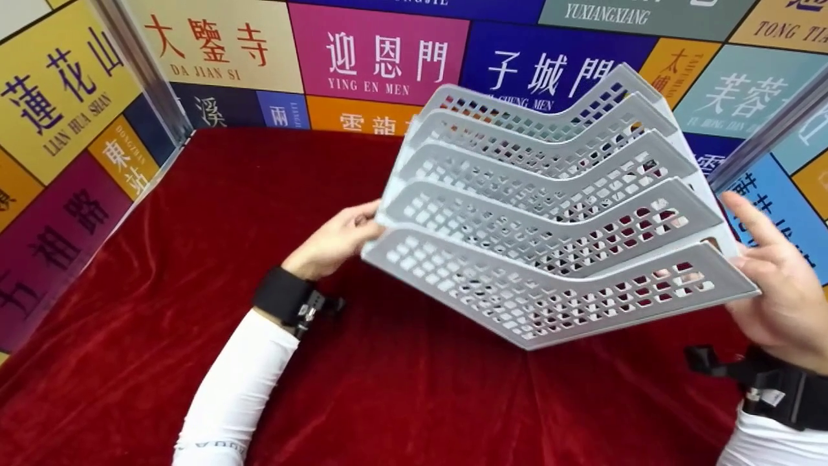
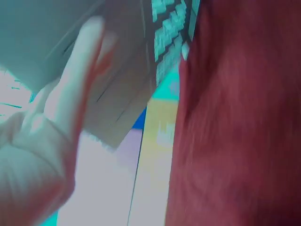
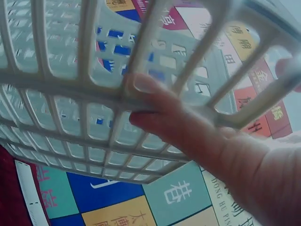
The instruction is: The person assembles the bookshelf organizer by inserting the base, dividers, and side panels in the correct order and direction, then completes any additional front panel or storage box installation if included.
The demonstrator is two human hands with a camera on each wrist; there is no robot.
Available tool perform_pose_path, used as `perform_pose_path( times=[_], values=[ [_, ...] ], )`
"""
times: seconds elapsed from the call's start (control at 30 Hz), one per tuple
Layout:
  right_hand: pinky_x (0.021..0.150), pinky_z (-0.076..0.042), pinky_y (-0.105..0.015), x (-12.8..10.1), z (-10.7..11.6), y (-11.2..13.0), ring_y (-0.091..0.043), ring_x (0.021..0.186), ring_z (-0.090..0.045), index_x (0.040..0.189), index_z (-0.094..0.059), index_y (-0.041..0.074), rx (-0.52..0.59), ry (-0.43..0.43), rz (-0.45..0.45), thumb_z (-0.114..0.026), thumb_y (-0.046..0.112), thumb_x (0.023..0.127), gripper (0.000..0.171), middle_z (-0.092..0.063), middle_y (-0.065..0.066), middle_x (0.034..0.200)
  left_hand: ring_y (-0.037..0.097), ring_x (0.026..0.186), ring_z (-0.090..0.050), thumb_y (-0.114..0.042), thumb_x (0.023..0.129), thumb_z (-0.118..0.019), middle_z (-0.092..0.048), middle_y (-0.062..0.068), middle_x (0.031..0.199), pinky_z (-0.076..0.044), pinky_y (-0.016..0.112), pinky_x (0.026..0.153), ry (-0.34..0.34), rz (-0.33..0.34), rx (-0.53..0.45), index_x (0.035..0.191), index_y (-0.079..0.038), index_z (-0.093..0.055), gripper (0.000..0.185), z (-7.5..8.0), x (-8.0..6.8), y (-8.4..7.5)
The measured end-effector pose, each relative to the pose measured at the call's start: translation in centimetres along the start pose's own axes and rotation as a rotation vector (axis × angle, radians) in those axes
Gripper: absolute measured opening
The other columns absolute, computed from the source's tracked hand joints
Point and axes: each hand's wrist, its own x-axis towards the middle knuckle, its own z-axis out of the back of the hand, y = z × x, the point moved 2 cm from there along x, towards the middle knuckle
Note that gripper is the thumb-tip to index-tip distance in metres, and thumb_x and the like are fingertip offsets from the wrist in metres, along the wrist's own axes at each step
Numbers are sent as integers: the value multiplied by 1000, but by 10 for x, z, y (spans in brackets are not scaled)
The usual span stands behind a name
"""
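Note:
A grey plastic file rack point(image 1: 479, 278) with several perforated dividers is held up, tilted, over the red cloth. My left hand point(image 1: 339, 239) grips its left edge; most of those fingertips are hidden behind the rack in the head view. In the left wrist view, fingers of the left hand point(image 2: 51, 127) lie against the rack's side panel point(image 2: 120, 89). My right hand point(image 1: 773, 278) holds the right edge, index finger stretched out along it. The right wrist view shows a digit of the right hand point(image 3: 202, 136) hooked over a bar of the slotted frame point(image 3: 70, 89).
Dark red velvet cloth point(image 1: 213, 226) covers the table beneath. Walls of coloured panels with Chinese lettering point(image 1: 381, 55) rise behind and at both sides, with metal corner posts point(image 1: 143, 71). Black camera straps point(image 1: 281, 296) are on both wrists.

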Motion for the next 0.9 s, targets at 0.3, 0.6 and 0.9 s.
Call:
perform_pose_path(
  times=[0.3,0.6,0.9],
  values=[
    [94,-57,-43,7,3,-15,-37,124,-63,160,-17,4,-132,73,-29,-23,-22,96,69,-50,-30,146,11,92,-67,-51,91,-64,-72,-4,101,-52,28,87,-2,-241,-272,153,-6,-32,82,-7,-10,-12],
    [98,-56,-44,29,34,-67,-34,123,-64,162,3,14,-285,228,-349,-26,-23,96,81,-52,-27,145,11,105,-63,-77,78,-62,-69,-3,118,-44,28,100,-154,-439,-275,146,-10,-46,97,-10,-24,-33],
    [95,-58,-34,28,59,-107,-23,119,-67,161,-2,10,-388,213,-561,-45,-19,94,85,-62,-19,137,20,153,-24,-65,82,-62,-16,10,169,-14,36,128,-157,-503,-213,162,-8,-7,113,-36,-30,-63]
  ],
)
